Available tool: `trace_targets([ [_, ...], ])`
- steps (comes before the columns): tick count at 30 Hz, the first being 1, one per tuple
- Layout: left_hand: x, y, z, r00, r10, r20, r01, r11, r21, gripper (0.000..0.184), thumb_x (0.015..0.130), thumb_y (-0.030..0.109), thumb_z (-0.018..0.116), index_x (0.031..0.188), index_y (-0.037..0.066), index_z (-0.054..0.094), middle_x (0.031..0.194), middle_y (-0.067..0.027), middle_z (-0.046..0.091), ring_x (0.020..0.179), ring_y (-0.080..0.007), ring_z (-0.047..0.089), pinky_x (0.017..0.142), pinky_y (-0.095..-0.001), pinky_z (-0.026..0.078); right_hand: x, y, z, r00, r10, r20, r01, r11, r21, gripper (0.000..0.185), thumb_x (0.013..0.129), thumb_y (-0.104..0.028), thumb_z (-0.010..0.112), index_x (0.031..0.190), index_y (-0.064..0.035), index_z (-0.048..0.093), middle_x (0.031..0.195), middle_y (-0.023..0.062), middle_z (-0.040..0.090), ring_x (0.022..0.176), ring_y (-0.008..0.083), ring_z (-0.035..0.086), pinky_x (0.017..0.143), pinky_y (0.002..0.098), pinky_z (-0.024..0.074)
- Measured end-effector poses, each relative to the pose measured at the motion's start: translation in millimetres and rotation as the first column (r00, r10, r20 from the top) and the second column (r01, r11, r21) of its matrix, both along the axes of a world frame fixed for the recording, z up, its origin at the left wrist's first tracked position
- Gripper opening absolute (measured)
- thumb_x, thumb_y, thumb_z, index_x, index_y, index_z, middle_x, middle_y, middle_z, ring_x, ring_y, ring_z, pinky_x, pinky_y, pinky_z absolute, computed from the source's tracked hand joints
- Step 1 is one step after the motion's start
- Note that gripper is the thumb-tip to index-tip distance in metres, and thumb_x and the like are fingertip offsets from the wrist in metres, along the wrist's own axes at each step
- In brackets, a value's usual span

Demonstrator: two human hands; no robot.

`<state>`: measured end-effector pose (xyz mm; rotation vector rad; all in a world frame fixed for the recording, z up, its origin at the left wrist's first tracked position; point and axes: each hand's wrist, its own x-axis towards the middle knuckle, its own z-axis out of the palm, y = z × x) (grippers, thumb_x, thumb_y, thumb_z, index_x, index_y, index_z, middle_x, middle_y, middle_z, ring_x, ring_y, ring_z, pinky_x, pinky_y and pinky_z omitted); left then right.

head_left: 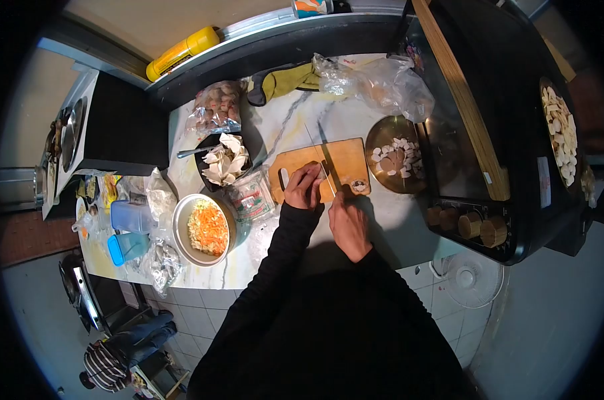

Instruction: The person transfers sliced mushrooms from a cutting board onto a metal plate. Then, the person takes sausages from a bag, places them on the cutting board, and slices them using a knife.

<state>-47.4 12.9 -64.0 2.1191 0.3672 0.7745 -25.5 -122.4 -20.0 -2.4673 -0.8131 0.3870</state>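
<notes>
A wooden cutting board [349, 155] lies on the marble-look table in front of me. My right hand [350, 225] is closed round the handle of a knife [327, 175], whose thin blade points away from me across the board. My left hand [303, 188] rests on the board just left of the blade, fingers curled and pressed together. What those fingers hold is hidden. Beside them on the board lies a small whitish piece [284, 177]. Right of the board stands a round metal dish [381, 132] with white slices [401, 155] and some brownish pieces in it.
Left are a bowl [178, 230] of shredded orange and pale food, a black bowl [206, 144] of white pieces, and plastic bags [251, 197]. A black oven [475, 147] borders the right. Behind lie a glove [285, 81] and clear plastic [382, 83]. Another person [109, 363] is lower left.
</notes>
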Motion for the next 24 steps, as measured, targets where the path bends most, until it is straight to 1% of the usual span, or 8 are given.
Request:
trace_targets([
  [2, 0, -1, 0, 1.000, 0.002, 0.009, -0.002, 0.999, 0.040, 0.026, 0.082, 0.003, 0.060, 0.107, 0.001, 0.065, 0.102, -0.0140, 0.062, 0.090, -0.0287, 0.061, 0.082, -0.0332, 0.049, -1, -1, -2, 1.000, -0.017, 0.012, 0.017, 1.000, 0.009, 0.031, 0.088, -0.014, 0.052, 0.109, 0.0071, 0.047, 0.062, 0.0239, 0.058, 0.060, 0.0430, 0.058, 0.052, 0.0514, 0.0438],
  [6, 1, -3, 0, 1.000, 0.008, 0.002, -0.008, 0.999, 0.051, 0.027, 0.081, 0.002, 0.061, 0.108, 0.002, 0.065, 0.102, -0.0135, 0.062, 0.090, -0.0277, 0.061, 0.082, -0.0329, 0.049, -1, -1, 2, 1.000, -0.020, 0.006, 0.021, 1.000, -0.011, 0.031, 0.088, -0.014, 0.051, 0.109, 0.0072, 0.047, 0.062, 0.0243, 0.058, 0.060, 0.0431, 0.058, 0.052, 0.0516, 0.0435],
  [12, 2, -4, -1, 1.000, 0.007, -0.001, -0.007, 0.997, 0.074, 0.030, 0.079, 0.000, 0.063, 0.109, 0.003, 0.066, 0.102, -0.0130, 0.062, 0.089, -0.0261, 0.062, 0.079, -0.0318, 0.051, 0, -1, -2, 0.999, -0.034, 0.000, 0.034, 0.999, 0.021, 0.032, 0.089, -0.015, 0.050, 0.110, 0.0077, 0.047, 0.063, 0.0239, 0.058, 0.060, 0.0433, 0.058, 0.053, 0.0522, 0.0440],
  [14, 3, -4, -1, 1.000, 0.015, 0.021, -0.016, 0.998, 0.061, 0.032, 0.078, -0.001, 0.064, 0.109, 0.003, 0.066, 0.102, -0.0127, 0.062, 0.089, -0.0256, 0.062, 0.079, -0.0315, 0.051, 0, -1, 0, 1.000, -0.013, -0.004, 0.012, 1.000, -0.026, 0.034, 0.089, -0.016, 0.050, 0.113, 0.0079, 0.047, 0.063, 0.0239, 0.058, 0.060, 0.0436, 0.058, 0.054, 0.0521, 0.0444],
  [18, 3, -5, -4, 1.000, 0.026, 0.016, -0.027, 0.997, 0.076, 0.034, 0.076, -0.004, 0.065, 0.108, 0.004, 0.067, 0.102, -0.0125, 0.062, 0.089, -0.0254, 0.062, 0.078, -0.0312, 0.051, 0, -1, -2, 1.000, -0.011, -0.001, 0.011, 0.999, -0.039, 0.036, 0.089, -0.017, 0.050, 0.115, 0.0081, 0.047, 0.064, 0.0239, 0.058, 0.061, 0.0433, 0.059, 0.054, 0.0516, 0.0453],
  [20, 3, -5, -4, 1.000, 0.027, -0.002, -0.027, 0.993, 0.117, 0.036, 0.074, -0.005, 0.065, 0.109, 0.005, 0.066, 0.102, -0.0121, 0.062, 0.089, -0.0253, 0.062, 0.078, -0.0311, 0.051, 1, 0, -4, 0.999, -0.011, 0.035, 0.012, 0.998, -0.054, 0.038, 0.090, -0.018, 0.049, 0.117, 0.0087, 0.046, 0.064, 0.0238, 0.059, 0.061, 0.0426, 0.059, 0.055, 0.0509, 0.0464],
  [24, 3, -5, -3, 0.999, 0.029, -0.013, -0.027, 0.989, 0.146, 0.038, 0.073, -0.006, 0.065, 0.109, 0.005, 0.066, 0.102, -0.0117, 0.063, 0.088, -0.0254, 0.062, 0.077, -0.0313, 0.051, 3, 0, -11, 0.999, 0.002, 0.035, 0.001, 0.997, -0.081, 0.033, 0.090, -0.017, 0.048, 0.111, 0.0081, 0.048, 0.065, 0.0236, 0.059, 0.062, 0.0421, 0.060, 0.056, 0.0498, 0.0479],
])
